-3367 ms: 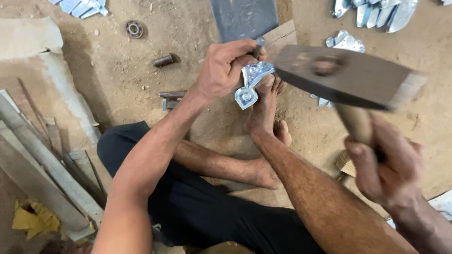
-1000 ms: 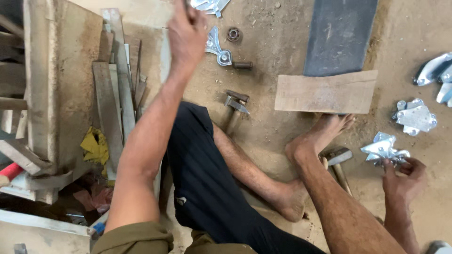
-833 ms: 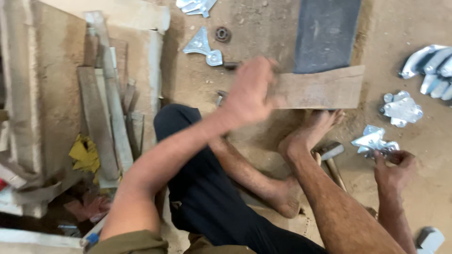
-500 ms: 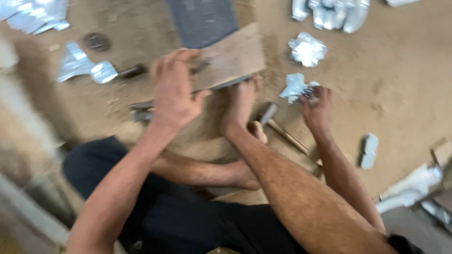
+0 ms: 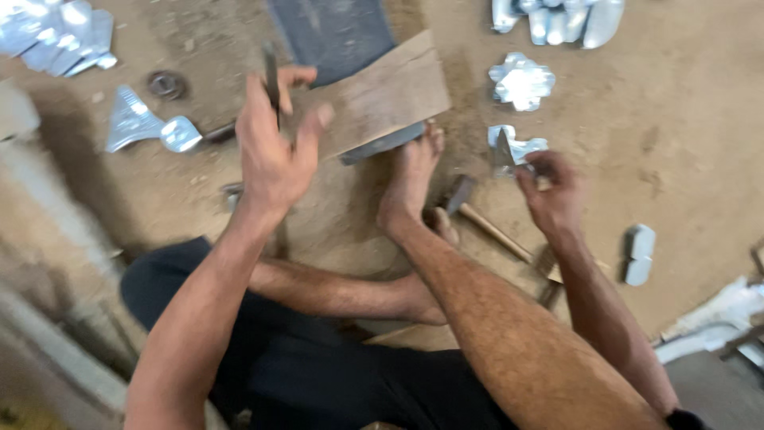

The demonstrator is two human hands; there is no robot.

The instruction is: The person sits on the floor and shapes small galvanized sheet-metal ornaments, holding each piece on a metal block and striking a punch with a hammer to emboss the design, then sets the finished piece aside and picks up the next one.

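I sit on a sandy floor with one leg stretched out, my bare foot [image 5: 410,179] against a wooden board [image 5: 382,95]. My left hand [image 5: 274,155] is raised over the board's left end and grips a thin dark metal rod [image 5: 270,76], held upright. My right hand [image 5: 549,191] is to the right of the foot and pinches a shiny sheet-metal cut-out [image 5: 509,150], tilted off the ground. A hammer [image 5: 477,215] with a wooden handle lies on the floor between foot and right hand.
A dark metal plate [image 5: 334,32] lies behind the board. Another shiny cut-out [image 5: 521,80] lies further out, with heaps of similar pieces at top right [image 5: 557,16] and top left [image 5: 56,40]. A triangular metal piece [image 5: 143,127], a ring [image 5: 165,84] and a small white block [image 5: 639,253] lie around.
My left hand reached out to the far left, then came back over the board with the dark rod in it. My right hand stayed on the shiny cut-out beside the hammer.
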